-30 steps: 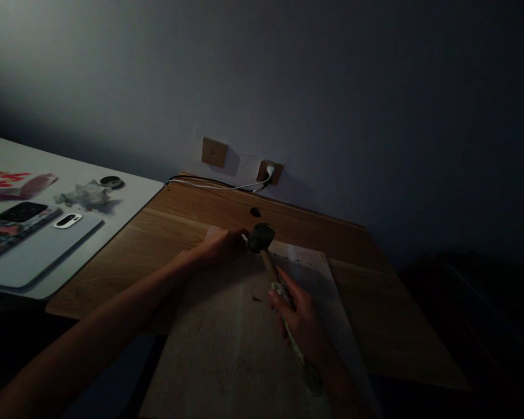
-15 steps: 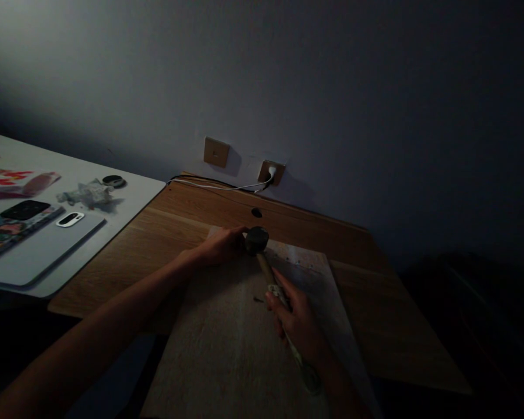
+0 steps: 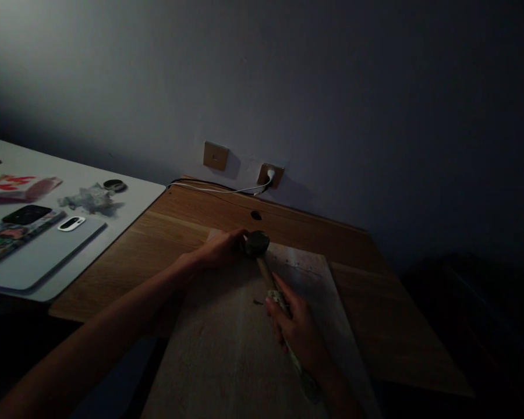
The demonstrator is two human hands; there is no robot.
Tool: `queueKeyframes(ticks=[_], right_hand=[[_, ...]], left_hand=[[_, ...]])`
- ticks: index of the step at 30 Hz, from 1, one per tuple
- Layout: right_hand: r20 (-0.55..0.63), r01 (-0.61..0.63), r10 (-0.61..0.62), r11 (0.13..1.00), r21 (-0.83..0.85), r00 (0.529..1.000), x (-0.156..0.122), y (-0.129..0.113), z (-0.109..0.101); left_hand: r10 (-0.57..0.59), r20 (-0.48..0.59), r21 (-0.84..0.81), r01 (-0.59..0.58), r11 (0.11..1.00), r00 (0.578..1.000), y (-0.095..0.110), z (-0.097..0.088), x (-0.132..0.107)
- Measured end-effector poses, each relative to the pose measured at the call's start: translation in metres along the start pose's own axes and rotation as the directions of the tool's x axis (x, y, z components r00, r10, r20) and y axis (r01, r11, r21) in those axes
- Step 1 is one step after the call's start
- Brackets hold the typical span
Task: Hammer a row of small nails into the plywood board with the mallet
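Observation:
My right hand (image 3: 297, 319) is wrapped around the handle of a hammer (image 3: 267, 273). Its wooden handle has a patterned wrap where I grip it, and its dark, round head (image 3: 257, 243) is up by my left fingers. My left hand (image 3: 227, 247) rests at the far left part of a pale wooden board (image 3: 227, 337). Its fingers are pinched together beside the hammer head, which hides their tips and whatever is between them. A small dark piece (image 3: 257, 302) lies on the board left of my right hand. Small marks or bits dot the board's far right part.
Beneath the board is a brown wooden desk (image 3: 157, 244). On a white table (image 3: 133, 198) at left are a silver laptop-like slab (image 3: 48, 256), a phone (image 3: 28, 214), crumpled plastic (image 3: 91, 199) and a red-and-white packet (image 3: 21, 187). Cables (image 3: 218, 187) run to a wall socket (image 3: 271, 176).
The whole view has shifted slightly, with the scene sitting a little lower. Both hands and the hammer keep nearly the same places over the board.

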State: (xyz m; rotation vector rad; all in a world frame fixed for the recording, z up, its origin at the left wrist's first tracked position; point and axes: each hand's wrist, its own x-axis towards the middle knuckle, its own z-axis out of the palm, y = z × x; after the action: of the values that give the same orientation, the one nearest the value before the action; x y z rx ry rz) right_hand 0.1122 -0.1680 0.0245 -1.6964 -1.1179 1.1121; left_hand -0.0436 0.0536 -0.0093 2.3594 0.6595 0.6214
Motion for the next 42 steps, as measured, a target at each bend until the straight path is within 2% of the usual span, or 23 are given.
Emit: queueKeyframes(ticks=[3, 5, 8, 10, 12, 16, 22, 25, 28, 31, 38, 42], right_hand=[[-0.036, -0.031, 0.033, 0.998, 0.05, 0.999, -0.013, 0.005, -0.006], [-0.066, -0.069, 0.073, 0.996, 0.061, 0.995, -0.024, 0.01, -0.011], [-0.073, -0.131, 0.134, 0.991, 0.035, 0.988, -0.039, 0.019, -0.018], [-0.058, -0.151, 0.152, 0.988, 0.018, 0.987, -0.044, 0.025, -0.021], [-0.062, -0.152, 0.153, 0.988, 0.026, 0.986, -0.046, 0.03, -0.022], [-0.077, -0.161, 0.164, 0.986, 0.049, 0.983, -0.045, 0.038, -0.022], [-0.07, -0.151, 0.158, 0.984, 0.093, 0.985, -0.045, 0.041, -0.023], [-0.066, -0.149, 0.156, 0.984, 0.101, 0.986, -0.046, 0.041, -0.023], [-0.074, -0.17, 0.178, 0.981, 0.095, 0.981, -0.046, 0.042, -0.023], [-0.062, -0.171, 0.178, 0.981, 0.096, 0.982, -0.046, 0.044, -0.023], [-0.093, -0.189, 0.197, 0.978, 0.093, 0.976, -0.046, 0.041, -0.023], [-0.067, -0.185, 0.192, 0.978, 0.093, 0.979, -0.046, 0.039, -0.023]], left_hand=[[0.014, -0.056, -0.025, -0.015, 1.0, 0.998, 0.008, -0.006, -0.001], [0.049, -0.048, -0.081, -0.053, 0.995, 0.998, 0.017, -0.009, -0.004], [0.143, 0.118, -0.19, -0.119, 0.975, 0.983, 0.037, -0.009, -0.008], [0.211, 0.261, -0.228, -0.152, 0.962, 0.942, 0.047, -0.006, -0.011], [0.255, 0.356, -0.226, -0.181, 0.957, 0.899, 0.053, -0.002, -0.013], [0.31, 0.408, -0.217, -0.238, 0.947, 0.859, 0.053, 0.006, -0.015], [0.348, 0.421, -0.238, -0.268, 0.934, 0.838, 0.051, 0.006, -0.015], [0.251, 0.411, -0.172, -0.195, 0.965, 0.876, 0.046, -0.007, -0.013], [0.106, 0.306, -0.062, -0.091, 0.994, 0.946, 0.032, -0.024, -0.01], [0.024, 0.228, 0.052, -0.037, 0.998, 0.973, 0.014, -0.032, -0.006], [0.076, 0.151, 0.162, -0.101, 0.982, 0.986, -0.006, -0.025, -0.003], [0.088, 0.156, 0.194, -0.118, 0.974, 0.984, -0.011, -0.026, -0.003]])
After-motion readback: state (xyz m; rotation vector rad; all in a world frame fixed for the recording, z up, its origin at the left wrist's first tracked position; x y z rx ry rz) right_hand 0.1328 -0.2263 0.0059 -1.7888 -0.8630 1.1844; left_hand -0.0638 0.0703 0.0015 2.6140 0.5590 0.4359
